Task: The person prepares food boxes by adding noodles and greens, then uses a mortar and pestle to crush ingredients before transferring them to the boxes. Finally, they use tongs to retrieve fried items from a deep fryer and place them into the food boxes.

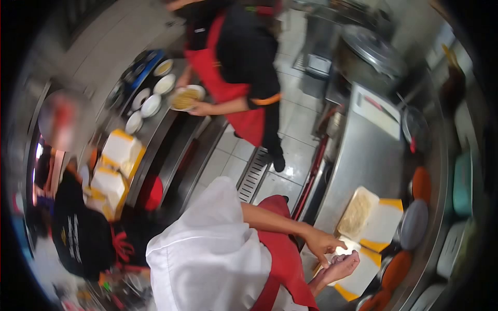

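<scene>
My left hand [321, 243] reaches over the counter, fingers partly spread and pointing down at my right hand. My right hand [342, 268] is just below it with the fingers curled in; whatever it holds is hidden. Between and behind the fingers is a bright white patch [346, 248] that I cannot make out. Beyond my hands, a yellow-and-white takeaway box [381, 223] stands with its lid folded back, filled with pale food [358, 213], perhaps rice or noodles. A second open takeaway box [363, 277] lies under my hands, its tray mostly covered by them.
On the steel counter [353, 155] are a white cutting board [373, 111] with a knife and several round lids. A large lidded pot [368, 49] stands beyond. A co-worker in a red apron [218, 78] holds a bowl [187, 97] near another counter with bowls and open boxes.
</scene>
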Available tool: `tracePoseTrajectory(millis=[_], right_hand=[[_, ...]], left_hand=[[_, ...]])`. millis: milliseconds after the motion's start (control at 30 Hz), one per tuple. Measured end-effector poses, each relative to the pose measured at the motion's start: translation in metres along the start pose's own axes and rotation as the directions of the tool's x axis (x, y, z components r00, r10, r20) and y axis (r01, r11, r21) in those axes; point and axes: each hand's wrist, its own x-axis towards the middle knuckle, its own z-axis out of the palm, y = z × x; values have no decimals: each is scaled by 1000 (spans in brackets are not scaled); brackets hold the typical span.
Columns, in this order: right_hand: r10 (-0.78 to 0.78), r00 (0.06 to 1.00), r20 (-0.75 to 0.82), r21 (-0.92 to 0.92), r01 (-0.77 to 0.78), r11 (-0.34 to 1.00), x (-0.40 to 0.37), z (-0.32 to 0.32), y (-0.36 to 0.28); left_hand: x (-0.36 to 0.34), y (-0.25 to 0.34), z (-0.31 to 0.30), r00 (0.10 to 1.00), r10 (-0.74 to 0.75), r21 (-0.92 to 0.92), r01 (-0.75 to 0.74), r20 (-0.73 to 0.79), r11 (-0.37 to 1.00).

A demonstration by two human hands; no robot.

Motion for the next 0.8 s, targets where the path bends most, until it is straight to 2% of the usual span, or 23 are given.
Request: tracePoseTrajectory(millis=[67, 167, 200, 267, 300, 333, 367, 400, 433, 467, 500, 533, 567, 633, 667, 767, 800], right_hand=[[-96, 989, 116, -59, 103, 993, 1, 22, 14], [-144, 896, 420, -71, 191, 979, -21, 46, 21], [-49, 856, 515, -173, 160, 972, -26, 48, 24], [-19, 729, 684, -229, 239, 943, -34, 56, 53], [-2, 657, 754, -247, 287, 926, -37, 61, 72], [100, 551, 829, -303, 292, 907, -40, 64, 88], [201, 437, 877, -355, 307, 883, -44, 66, 103], [215, 324, 921, -337, 387, 858, -52, 68, 117], [236, 212, 948, -310, 462, 831, -61, 69, 130], [291, 165, 942, -335, 464, 820, -70, 72, 139], [344, 119, 932, -358, 467, 809, -84, 80, 139], [399, 128, 908, -403, 529, 746, -96, 88, 134], [423, 130, 897, -428, 500, 753, -103, 95, 139], [471, 133, 872, -478, 442, 759, -113, 105, 164], [435, 148, 888, -446, 506, 739, -114, 111, 187], [520, 107, 848, -525, 303, 795, -157, 147, 209], [533, 50, 845, -524, 281, 804, -173, 160, 219]], left_hand=[[-24, -3, 5, 978, -54, -3, 54, -199, 999], [-61, -9, 8, 876, -139, -105, 101, -461, 989], [-75, -16, 9, 851, -189, -156, 127, -491, 980], [-106, -40, 8, 794, -284, -254, 169, -537, 952], [-124, -64, 9, 768, -205, -127, 161, -607, 979], [-144, -86, 11, 741, -117, 5, 161, -661, 987], [-165, -93, 16, 721, -137, -14, 173, -680, 985], [-188, -99, 21, 702, -154, -33, 183, -695, 983], [-207, -117, 25, 720, -277, -81, 295, -636, 952], [-224, -131, 28, 722, -398, -121, 405, -566, 906], [-239, -123, 28, 716, -431, -108, 451, -549, 886], [-255, -114, 30, 706, -466, -96, 497, -533, 862], [-273, -107, 31, 694, -502, -85, 542, -517, 836], [-307, -134, 38, 724, -415, -63, 460, -551, 886], [-325, -147, 40, 735, -372, -48, 421, -567, 906], [-385, -164, 45, 699, -408, -194, 368, -587, 909], [-408, -138, 46, 645, -399, -127, 427, -652, 895]])
